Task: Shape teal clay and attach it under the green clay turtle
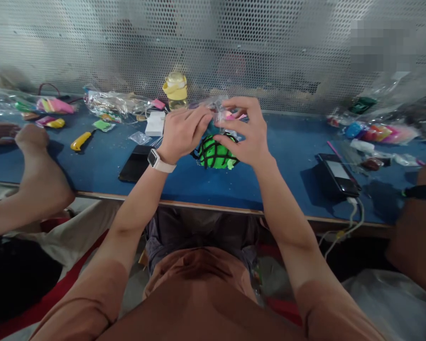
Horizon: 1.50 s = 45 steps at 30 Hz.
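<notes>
In the middle of the frame a rounded, matte green lump (211,156), latticed in black like a net, sat on the smooth blue tabletop (213,192). Against its top showed a smaller blue lump (211,127), with crinkled clear film (218,103) above.

The left hand (184,130) was bent over the blue lump's side, fingers together; its fingertips were hidden, so what it gripped could not be told. The right hand (250,135) arched with fingers curved and parted, thumb at the green lump's upper edge; whether it pinched the film was unclear. Both hands partly blocked the view of the lumps.

A perforated metal panel (199,28) filled the top of the frame. Counted around: one yellow-topped bottle (175,90) at upper centre, one flat black phone (137,163) left of centre, one yellow-handled cutter (81,141) farther left, one boxy black device (337,175) at right, and two co-workers' arms, at the left (44,175) and right edges.
</notes>
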{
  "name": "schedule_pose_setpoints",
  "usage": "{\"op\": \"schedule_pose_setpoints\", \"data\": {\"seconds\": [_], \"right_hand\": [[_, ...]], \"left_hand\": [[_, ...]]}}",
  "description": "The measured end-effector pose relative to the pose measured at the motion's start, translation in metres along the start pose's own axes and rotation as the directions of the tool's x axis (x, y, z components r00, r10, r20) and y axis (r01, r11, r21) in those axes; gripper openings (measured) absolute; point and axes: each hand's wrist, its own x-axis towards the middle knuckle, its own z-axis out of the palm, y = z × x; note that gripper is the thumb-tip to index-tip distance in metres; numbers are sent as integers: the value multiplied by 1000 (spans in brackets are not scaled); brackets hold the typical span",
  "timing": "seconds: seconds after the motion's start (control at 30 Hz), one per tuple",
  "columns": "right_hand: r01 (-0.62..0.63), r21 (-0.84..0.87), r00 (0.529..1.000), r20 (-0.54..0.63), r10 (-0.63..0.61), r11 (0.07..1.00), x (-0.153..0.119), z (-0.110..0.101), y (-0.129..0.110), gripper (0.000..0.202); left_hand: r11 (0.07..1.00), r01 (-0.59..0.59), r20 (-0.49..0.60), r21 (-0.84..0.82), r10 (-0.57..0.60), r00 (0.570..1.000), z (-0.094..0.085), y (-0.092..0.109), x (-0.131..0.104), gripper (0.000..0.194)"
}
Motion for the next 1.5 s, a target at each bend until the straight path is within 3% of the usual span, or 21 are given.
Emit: {"op": "schedule_pose_setpoints", "data": {"seconds": [0.13, 0.17, 0.23, 0.27, 0.33, 0.37, 0.4, 0.43, 0.5, 0.57, 0.63, 0.67, 0.73, 0.87, 1.0, 1.17, 1.3, 1.4, 1.5], "right_hand": [[-3, 2, 1000, 13, 3, 1000, 1, -5, -6, 38], [-15, 4, 1000, 3, 15, 1000, 1, -6, -5, 40], [-61, 16, 998, -35, 61, 998, -1, -7, -1, 46], [-92, 26, 993, -70, 94, 995, -2, -9, 1, 48], [-157, 69, 969, -181, 167, 985, -3, -13, 7, 51], [-180, 103, 947, -250, 201, 978, -3, -16, 11, 52], [-194, 140, 920, -319, 229, 971, -3, -19, 16, 52], [-197, 174, 890, -381, 250, 965, -3, -21, 21, 53], [-177, 222, 831, -489, 266, 959, -4, -26, 34, 54], [-132, 260, 759, -595, 266, 957, -8, -27, 49, 53], [-97, 329, 677, -670, 305, 939, -17, -23, 61, 49], [-111, 361, 667, -663, 339, 926, -23, -18, 65, 47], [-173, 448, 657, -611, 441, 877, -36, -5, 70, 47], [-283, 696, 545, -450, 708, 660, -55, 26, 65, 59], [-355, 754, 572, -293, 766, 553, -55, 42, 59, 67], [-332, 774, 548, -307, 778, 539, -35, 36, 73, 71], [-309, 733, 582, -359, 730, 607, -12, 25, 99, 70], [-299, 715, 580, -389, 715, 632, -4, 22, 118, 73], [-323, 727, 555, -372, 744, 605, -9, 24, 133, 76]], "left_hand": [[999, -15, 27, 30, 15, 1000, -1, 10, -2, 52], [999, -5, -14, 34, 6, 1000, -2, 14, -4, 52], [999, -12, -196, 49, 21, 980, -4, 21, -11, 55], [997, -32, -325, 65, 52, 944, -6, 24, -16, 54], [994, -65, -559, 84, 101, 823, -9, 23, -27, 45], [997, -48, -612, 59, 75, 787, -11, 19, -33, 40], [1000, -2, -602, -2, 1, 798, -14, 13, -38, 37], [991, 80, -534, -107, -125, 836, -17, 5, -44, 34], [887, 262, -294, -381, -385, 875, -23, -12, -56, 35], [691, 450, 12, -565, -539, 843, -28, -24, -68, 42], [572, 556, 194, -603, -571, 798, -27, -25, -79, 57], [531, 596, 240, -602, -592, 770, -23, -23, -84, 60], [516, 652, 246, -556, -647, 722, -13, -14, -90, 61], [579, 654, 274, -488, -609, 744, 5, -4, -93, 41], [588, 632, 266, -505, -590, 762, 8, -7, -93, 30], [617, 577, 254, -535, -534, 806, 10, -18, -76, 23], [652, 554, 232, -517, -516, 824, 23, -37, -38, 19], [638, 574, 251, -513, -528, 811, 38, -54, -13, 20], [588, 632, 284, -506, -578, 765, 53, -67, -6, 22]]}}
